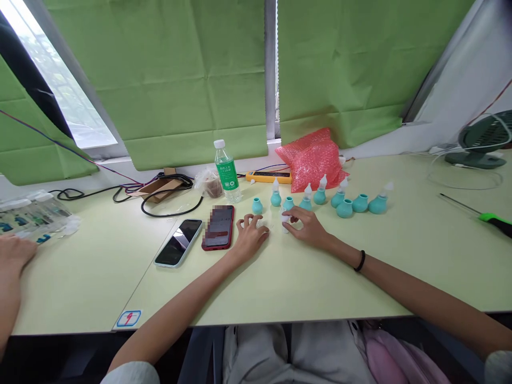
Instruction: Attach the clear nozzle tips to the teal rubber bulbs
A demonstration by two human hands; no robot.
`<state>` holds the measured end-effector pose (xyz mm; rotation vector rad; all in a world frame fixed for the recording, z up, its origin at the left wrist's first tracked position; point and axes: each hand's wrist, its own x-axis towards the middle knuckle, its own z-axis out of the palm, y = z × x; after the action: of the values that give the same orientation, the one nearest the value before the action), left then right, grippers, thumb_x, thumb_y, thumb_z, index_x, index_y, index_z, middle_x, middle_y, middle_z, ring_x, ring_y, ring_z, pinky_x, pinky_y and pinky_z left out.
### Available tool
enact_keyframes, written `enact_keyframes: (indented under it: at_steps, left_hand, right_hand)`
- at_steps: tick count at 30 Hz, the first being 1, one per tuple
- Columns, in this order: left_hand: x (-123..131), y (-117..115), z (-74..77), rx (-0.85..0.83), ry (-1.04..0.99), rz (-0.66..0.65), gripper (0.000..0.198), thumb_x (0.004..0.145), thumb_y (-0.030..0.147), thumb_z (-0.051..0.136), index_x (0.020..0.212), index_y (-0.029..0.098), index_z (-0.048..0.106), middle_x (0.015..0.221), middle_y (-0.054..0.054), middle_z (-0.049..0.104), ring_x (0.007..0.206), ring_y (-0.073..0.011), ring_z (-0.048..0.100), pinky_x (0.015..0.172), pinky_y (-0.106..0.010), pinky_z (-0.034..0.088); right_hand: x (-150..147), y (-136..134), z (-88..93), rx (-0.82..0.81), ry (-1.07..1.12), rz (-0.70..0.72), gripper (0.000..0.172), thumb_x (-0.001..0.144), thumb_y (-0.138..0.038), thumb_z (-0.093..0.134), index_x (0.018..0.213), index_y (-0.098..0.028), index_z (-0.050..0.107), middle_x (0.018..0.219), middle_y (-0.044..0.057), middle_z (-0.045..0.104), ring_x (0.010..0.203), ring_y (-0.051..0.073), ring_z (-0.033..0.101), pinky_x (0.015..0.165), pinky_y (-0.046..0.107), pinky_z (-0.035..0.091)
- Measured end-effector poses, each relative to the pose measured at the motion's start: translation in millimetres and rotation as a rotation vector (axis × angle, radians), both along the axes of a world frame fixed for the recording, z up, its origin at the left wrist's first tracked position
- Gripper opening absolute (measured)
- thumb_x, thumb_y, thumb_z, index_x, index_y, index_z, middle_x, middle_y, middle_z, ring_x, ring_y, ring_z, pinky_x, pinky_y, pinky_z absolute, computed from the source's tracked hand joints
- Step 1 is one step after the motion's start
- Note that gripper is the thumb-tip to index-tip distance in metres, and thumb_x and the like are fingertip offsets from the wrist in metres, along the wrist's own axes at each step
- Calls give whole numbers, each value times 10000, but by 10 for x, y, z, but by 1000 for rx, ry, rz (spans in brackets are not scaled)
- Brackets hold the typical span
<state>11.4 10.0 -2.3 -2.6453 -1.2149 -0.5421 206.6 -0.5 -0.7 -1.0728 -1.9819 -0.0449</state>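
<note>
My left hand (251, 236) rests on the table with fingers curled and apart, over small clear pieces that are too hidden to name. My right hand (306, 225) pinches a small white piece (285, 218) upright between thumb and fingers. Behind the hands stand several teal bulbs. Some carry clear pointed tips, like the bulb (276, 198) behind the hands and the tilted-tip one (377, 204) at the far right of the group. Others have open necks, such as the bulb (257, 206) just beyond my left hand and another (344, 208) right of my right hand.
Two phones (178, 243) (218, 228) lie left of my left hand. Behind stand a water bottle (228, 176), a yellow tool (269, 177) and a red bubble-wrap bag (314, 160). A screwdriver (494, 220) lies right. Another person's hand (16, 252) is far left by clear containers (36, 213).
</note>
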Motion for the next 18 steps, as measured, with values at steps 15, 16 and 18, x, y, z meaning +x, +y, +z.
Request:
enact_keyframes:
  at_steps: [15, 16, 18]
  left_hand:
    - [-198, 279, 102, -73, -603, -64, 186, 676, 111, 509, 837, 172, 581, 780, -23, 601, 696, -108, 542, 659, -233, 430]
    - [-209, 288, 102, -76, -633, -62, 228, 674, 97, 501, 873, 176, 577, 805, -23, 613, 704, -109, 551, 668, -235, 433]
    - [-216, 294, 100, -91, -665, -62, 273, 665, 67, 481, 894, 181, 580, 837, -21, 630, 716, -112, 562, 675, -237, 438]
  right_hand:
    - [-202, -232, -65, -64, -370, 201, 171, 730, -220, 448, 849, -164, 556, 650, 19, 556, 579, 105, 501, 535, 218, 354]
    - [-197, -221, -69, -86, -357, 179, 179, 728, -213, 446, 859, -160, 556, 646, 16, 553, 573, 101, 496, 538, 216, 351]
    - [-178, -190, -82, -117, -329, 125, 198, 722, -202, 445, 881, -157, 555, 626, 9, 544, 559, 99, 486, 542, 215, 348]
